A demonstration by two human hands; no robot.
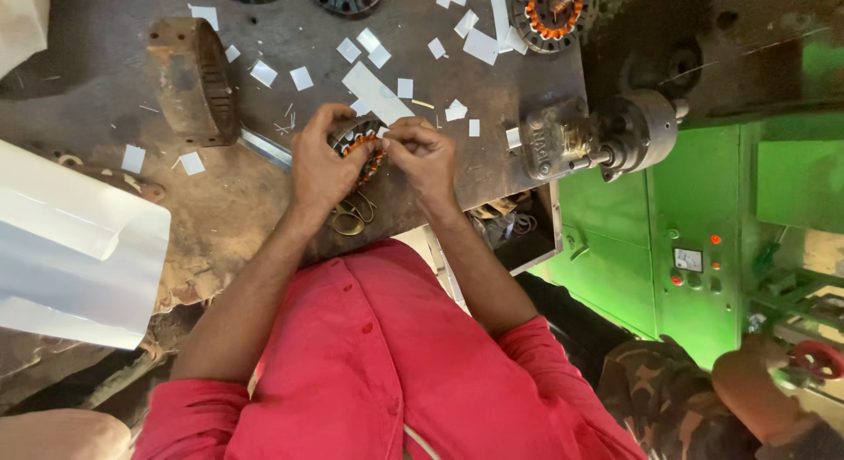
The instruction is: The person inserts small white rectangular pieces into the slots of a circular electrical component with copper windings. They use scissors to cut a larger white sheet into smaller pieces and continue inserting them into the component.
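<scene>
My left hand wraps the round stator on the worn bench, steadying it. My right hand pinches a white paper slip at its copper-wound slots. More slips lie scattered within reach; scissors sit just below.

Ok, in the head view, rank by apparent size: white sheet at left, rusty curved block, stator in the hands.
1. White sheet, though it looks nearer the camera.
2. Rusty curved block.
3. Stator, partly hidden by both hands.
</scene>
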